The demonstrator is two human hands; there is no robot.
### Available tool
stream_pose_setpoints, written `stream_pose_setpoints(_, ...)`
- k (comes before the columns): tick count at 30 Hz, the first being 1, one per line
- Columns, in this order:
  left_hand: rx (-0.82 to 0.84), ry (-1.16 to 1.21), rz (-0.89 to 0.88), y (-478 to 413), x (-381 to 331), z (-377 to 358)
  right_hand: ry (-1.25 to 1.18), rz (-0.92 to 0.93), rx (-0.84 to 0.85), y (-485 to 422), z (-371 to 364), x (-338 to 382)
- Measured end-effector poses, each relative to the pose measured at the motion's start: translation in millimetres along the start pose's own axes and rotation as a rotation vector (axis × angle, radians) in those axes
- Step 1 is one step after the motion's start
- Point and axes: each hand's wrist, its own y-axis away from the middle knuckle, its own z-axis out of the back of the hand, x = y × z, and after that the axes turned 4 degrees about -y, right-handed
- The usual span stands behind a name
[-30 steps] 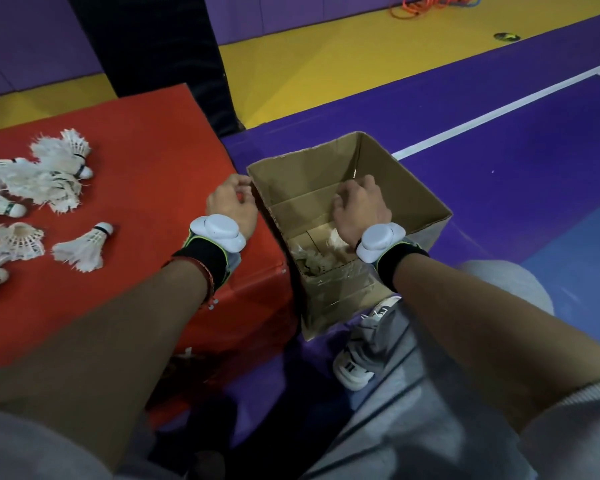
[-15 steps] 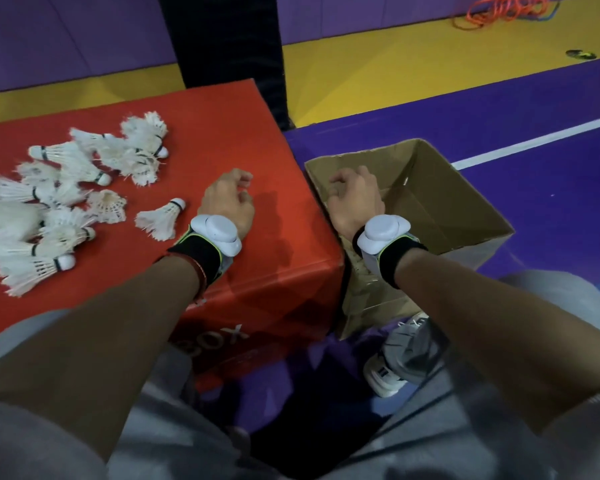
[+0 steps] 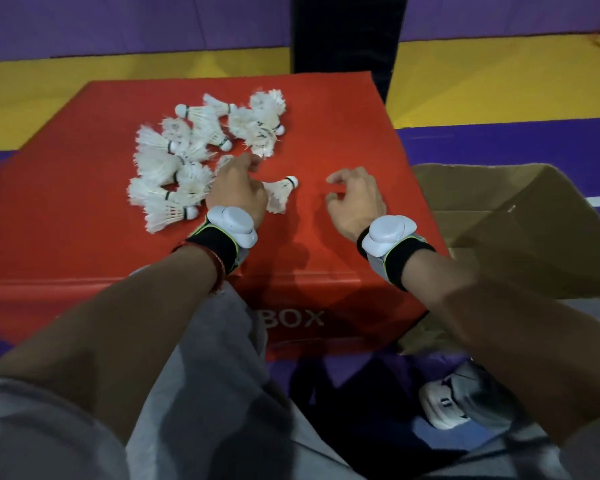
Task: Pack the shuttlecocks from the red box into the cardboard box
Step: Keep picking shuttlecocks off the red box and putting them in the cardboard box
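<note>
Several white feather shuttlecocks (image 3: 187, 150) lie heaped on top of the red box (image 3: 343, 133). One more shuttlecock (image 3: 282, 192) lies apart, just right of my left hand (image 3: 238, 190). That hand rests at the pile's near edge, its fingers curled down onto the feathers; I cannot see whether it grips any. My right hand (image 3: 355, 199) hovers over bare red surface, fingers loosely curled and apart, holding nothing. The open cardboard box (image 3: 520, 216) stands on the floor against the red box's right side; its inside is mostly hidden.
A dark padded post (image 3: 343, 36) rises behind the red box. Purple and yellow court floor surrounds everything. My grey-clad knees and a white shoe (image 3: 447, 403) are below the red box's front edge, which reads "BOX".
My right hand came out of the cardboard box and moved left over the red box. My left hand opened from a fist and reached forward to the pile. The view swung left.
</note>
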Motion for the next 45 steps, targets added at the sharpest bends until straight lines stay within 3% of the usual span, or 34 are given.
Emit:
stream_pose_setpoints(4,-0.073,-0.017,0.039,1,18,20,-0.025,0.065,0.057,-1,-30,32)
stream_pose_setpoints(6,-0.074,-0.111,0.027,4,22,24,-0.029,0.085,0.075,0,-37,38)
stream_pose_setpoints(10,-0.096,-0.309,0.175,11,50,39,-0.026,0.12,0.11,2,-67,55)
stream_pose_setpoints(21,0.04,-0.391,0.396,23,81,51,-0.023,0.161,0.065,-8,-93,58)
stream_pose_setpoints(31,0.02,-0.235,0.414,35,79,63,-0.127,0.159,0.006,-1,-86,49)
stream_pose_setpoints(37,0.088,-0.321,0.336,37,88,77,-0.216,0.165,-0.051,3,-86,48)
stream_pose_setpoints(45,0.121,-0.494,0.206,51,84,77,-0.24,0.257,0.045,14,-85,46)
